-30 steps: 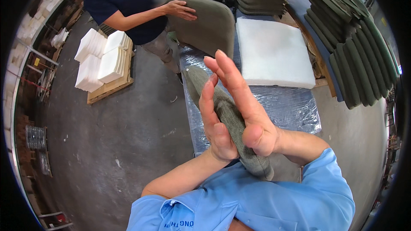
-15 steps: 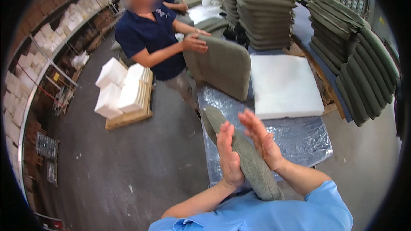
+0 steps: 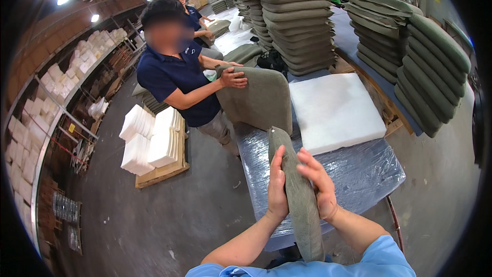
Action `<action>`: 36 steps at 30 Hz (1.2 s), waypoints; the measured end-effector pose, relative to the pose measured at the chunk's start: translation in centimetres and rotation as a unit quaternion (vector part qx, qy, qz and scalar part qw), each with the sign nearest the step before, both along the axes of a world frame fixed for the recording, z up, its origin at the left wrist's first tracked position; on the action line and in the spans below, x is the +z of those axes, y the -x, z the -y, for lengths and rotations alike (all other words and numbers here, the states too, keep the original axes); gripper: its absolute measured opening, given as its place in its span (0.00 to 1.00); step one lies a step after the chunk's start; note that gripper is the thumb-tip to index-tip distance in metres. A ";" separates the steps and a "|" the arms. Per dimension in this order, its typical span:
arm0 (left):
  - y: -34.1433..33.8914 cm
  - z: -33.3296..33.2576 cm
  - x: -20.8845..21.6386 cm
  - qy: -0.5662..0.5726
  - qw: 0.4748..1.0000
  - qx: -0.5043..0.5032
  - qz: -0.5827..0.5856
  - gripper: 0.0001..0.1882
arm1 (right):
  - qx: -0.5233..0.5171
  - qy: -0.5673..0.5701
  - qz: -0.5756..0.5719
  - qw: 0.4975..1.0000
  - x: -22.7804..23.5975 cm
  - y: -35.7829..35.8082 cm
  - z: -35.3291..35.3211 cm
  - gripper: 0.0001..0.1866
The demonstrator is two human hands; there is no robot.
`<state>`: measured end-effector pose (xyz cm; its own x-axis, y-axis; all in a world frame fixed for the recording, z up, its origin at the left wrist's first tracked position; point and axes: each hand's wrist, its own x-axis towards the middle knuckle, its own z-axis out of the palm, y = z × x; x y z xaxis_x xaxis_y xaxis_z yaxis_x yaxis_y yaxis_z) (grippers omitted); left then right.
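Note:
A grey-green fabric-covered cushion (image 3: pixel 301 202) stands on edge in front of me, its near end close to my body. My left hand (image 3: pixel 278 190) lies flat along its left face, fingers straight. At its right face is my right hand (image 3: pixel 320 187), open, with the heel of the palm against the fabric and the fingers lifted away. Across the table, a person in a dark blue shirt holds another grey-green cushion (image 3: pixel 261 97) upright with both hands. A white foam block (image 3: pixel 338 113) lies to the right on the plastic-wrapped table (image 3: pixel 353 166).
Tall stacks of grey-green cushions (image 3: pixel 297 25) rise at the back, and more cushions (image 3: pixel 433 72) lean at the right. White foam pieces (image 3: pixel 137 151) sit on a wooden pallet (image 3: pixel 164 174) at left. Shelving with white bundles (image 3: pixel 56 77) lines the far left. Other people are farther back.
The cushion between my hands stands more upright, and my right hand has come closer to it. My view has tilted up. The other person still holds their cushion.

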<state>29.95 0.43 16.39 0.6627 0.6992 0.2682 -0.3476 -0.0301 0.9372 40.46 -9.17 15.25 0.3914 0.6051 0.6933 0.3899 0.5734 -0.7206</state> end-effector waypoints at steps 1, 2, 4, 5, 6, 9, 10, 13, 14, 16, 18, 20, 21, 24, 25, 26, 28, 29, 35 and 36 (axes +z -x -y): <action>-0.1 0.1 -0.1 0.050 0.999 -0.016 0.009 0.36 | 0.022 -0.016 0.052 0.998 0.2 -0.1 0.3 0.52; 0.2 -0.7 -0.4 -0.052 0.998 -0.025 -0.018 0.35 | 0.045 -0.037 0.103 0.993 0.7 -0.3 0.3 0.51; 1.1 -3.2 -1.9 -0.251 0.965 -0.037 -0.069 0.32 | 0.053 -0.085 0.148 0.984 1.7 0.9 0.5 0.49; 1.2 -4.0 -2.2 -0.257 0.962 -0.083 -0.048 0.31 | 0.057 -0.081 0.177 0.979 1.9 1.7 0.7 0.48; 0.9 -4.9 -1.9 -0.264 0.956 -0.127 -0.027 0.30 | 0.062 -0.080 0.206 0.973 2.1 2.3 0.9 0.48; 0.1 -4.8 -1.0 -0.258 0.943 -0.208 0.008 0.30 | 0.041 -0.089 0.255 0.962 2.7 4.5 1.5 0.43; -0.2 -4.4 -1.3 -0.252 0.939 -0.235 0.018 0.31 | 0.024 -0.080 0.271 0.959 2.4 5.3 2.1 0.42; -0.3 -3.2 -2.0 -0.222 0.938 -0.264 0.033 0.31 | -0.013 -0.093 0.290 0.952 3.0 6.6 2.5 0.38; -0.4 -2.4 -2.4 -0.206 0.940 -0.268 0.046 0.32 | -0.013 -0.086 0.302 0.949 2.8 6.7 2.9 0.37; -0.9 -1.6 -3.0 -0.183 0.945 -0.264 0.061 0.33 | -0.016 -0.105 0.302 0.947 3.0 6.4 2.9 0.34; -1.5 -0.7 -2.7 -0.165 0.950 -0.257 0.067 0.33 | -0.001 -0.057 0.330 0.942 3.5 5.4 3.7 0.32; -2.1 -0.1 -2.4 -0.145 0.962 -0.223 0.061 0.32 | 0.011 -0.022 0.342 0.939 4.2 4.6 3.7 0.29; -2.3 0.1 -2.3 -0.134 0.971 -0.193 0.052 0.32 | 0.016 -0.011 0.340 0.940 4.7 4.3 3.3 0.28; -1.8 -0.2 -1.6 -0.066 0.986 -0.135 -0.069 0.29 | -0.009 -0.003 0.308 0.951 5.3 3.2 1.7 0.24; -0.9 -0.9 -1.1 -0.032 0.986 -0.141 -0.089 0.28 | -0.024 -0.006 0.293 0.956 5.3 2.7 1.0 0.22; 0.0 -1.7 -0.5 0.003 0.984 -0.145 -0.106 0.27 | -0.054 0.002 0.273 0.961 5.6 2.3 0.3 0.21; 3.8 -4.7 0.5 0.080 0.976 -0.192 -0.072 0.28 | -0.113 0.010 0.225 0.968 6.2 1.3 -1.2 0.17; 5.1 -5.9 1.0 0.118 0.968 -0.215 -0.054 0.29 | -0.146 0.021 0.220 0.964 6.2 0.9 -2.0 0.16; 7.6 -4.2 6.4 -0.371 0.898 -0.010 -0.236 0.44 | -0.202 0.040 0.156 0.966 5.2 0.4 -5.2 0.12; 7.9 -4.4 6.5 -0.383 0.893 0.003 -0.237 0.44 | -0.154 0.048 0.207 0.965 4.5 -0.3 -4.9 0.17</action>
<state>22.03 4.82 22.85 0.8249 0.4360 0.3598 0.0852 -0.7251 0.6833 40.72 -4.31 19.72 0.2652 0.5738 0.7749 0.7968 0.3221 -0.5112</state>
